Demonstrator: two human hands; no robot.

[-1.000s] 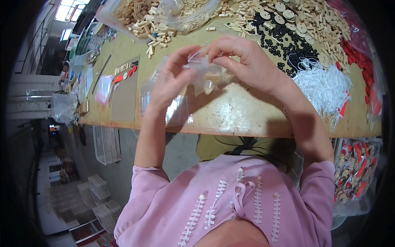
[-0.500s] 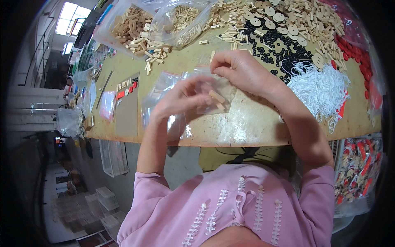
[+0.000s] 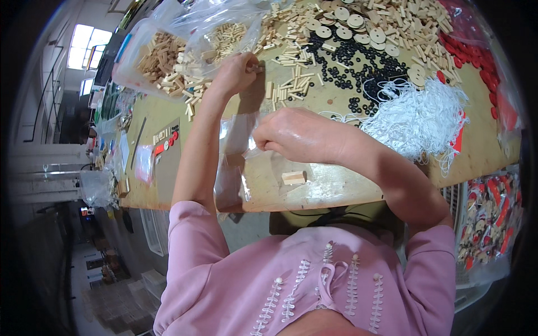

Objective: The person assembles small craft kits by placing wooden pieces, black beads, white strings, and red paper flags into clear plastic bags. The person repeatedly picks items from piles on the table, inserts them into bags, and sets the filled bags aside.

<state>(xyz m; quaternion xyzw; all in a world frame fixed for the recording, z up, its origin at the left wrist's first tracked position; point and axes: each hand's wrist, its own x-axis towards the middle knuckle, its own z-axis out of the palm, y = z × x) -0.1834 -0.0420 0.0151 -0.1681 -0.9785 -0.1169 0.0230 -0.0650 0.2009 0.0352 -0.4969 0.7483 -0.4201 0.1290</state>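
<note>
My left hand [image 3: 237, 74] reaches to the far side of the table, by the mouth of a clear bag of small wooden pieces [image 3: 228, 38]. Its fingers are pinched together; whatever is between them is too small to make out. My right hand [image 3: 294, 135] hovers over the middle of the table, fingers curled in beside flat clear plastic bags [image 3: 230, 182]. Its fingertips are partly hidden, so I cannot tell what they hold. Near the front edge, below that hand, lies a pale wooden block [image 3: 293, 177]; whether plastic covers it is unclear.
Behind are a tub of wooden blocks [image 3: 162, 59], wooden discs [image 3: 355, 21], black beads [image 3: 358, 64] and loose wooden sticks [image 3: 294, 87]. White strings [image 3: 414, 117] heap at right, before red pieces [image 3: 486, 81]. A board with sample parts [image 3: 168, 162] lies left.
My left hand has left the clear bag between my hands and moved up to the bag of small pieces. My right hand has come down and left. The wooden block now lies near the table edge.
</note>
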